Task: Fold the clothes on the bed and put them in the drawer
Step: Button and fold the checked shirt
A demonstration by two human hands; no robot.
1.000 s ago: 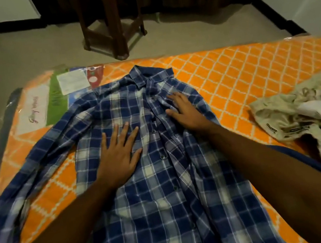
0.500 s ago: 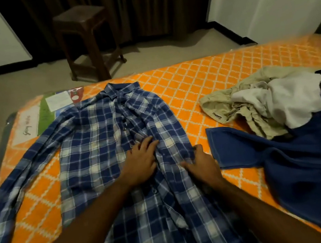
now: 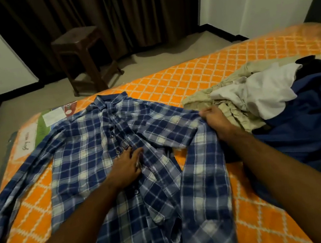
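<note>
Since half a second ago the right hand has left the shirt's front and gone out to the sleeve, which it now grips in curled fingers and holds lifted, the sleeve draped down from the fist toward the camera. What the fingers do under the cloth is hidden. Left hand has stayed near the button placket, fingers straight and pressed flat on the fabric, holding nothing.

Beyond the left hand the shirt lies spread, front up, on the bed, collar farthest away. Its other sleeve runs off to the left of that hand and is cut off at the frame's edge; the hem is cut off at the bottom.

Just past the right hand sits a heap of clothes: beige, white, dark blue, something black, tangled so that single garments are hard to make out. A stool stands on the floor beyond the bed.
</note>
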